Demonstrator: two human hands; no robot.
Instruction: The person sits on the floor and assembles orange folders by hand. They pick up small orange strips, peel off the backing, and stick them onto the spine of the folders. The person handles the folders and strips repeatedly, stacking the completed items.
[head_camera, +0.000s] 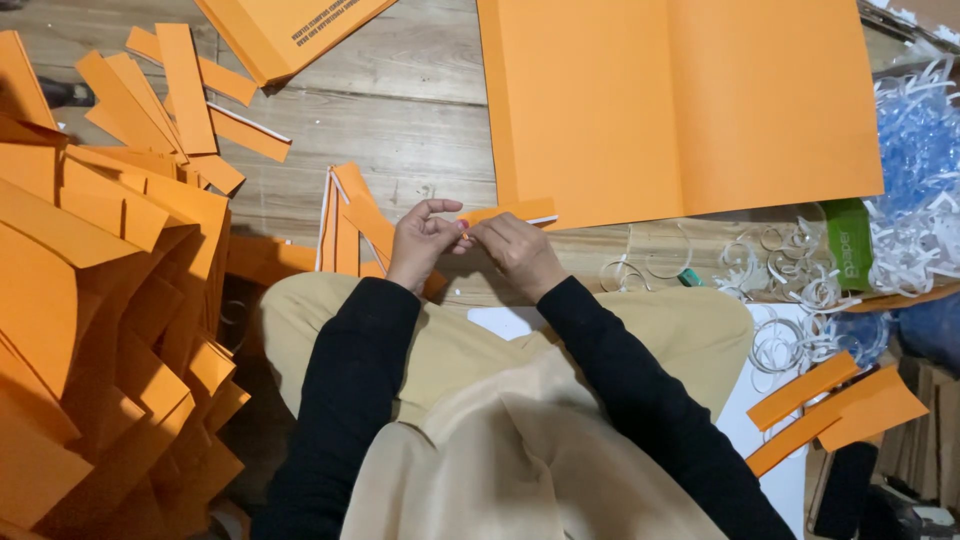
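My left hand (422, 244) and my right hand (520, 252) meet over my knees and pinch a narrow orange paper strip (520, 211) between their fingertips. The strip runs out to the right, with a thin white edge along its lower side. Both sleeves are black. Just beyond the strip lies a large open orange folder (680, 100) on the wooden floor. A small stack of folded orange pieces (350, 225) stands right of my left hand's far side.
A big heap of folded orange card (100, 300) fills the left side. Clear tape rings and curls (780, 270) lie at the right, with white and blue plastic scraps (920, 170), a green packet (850, 245) and loose orange strips (830, 405).
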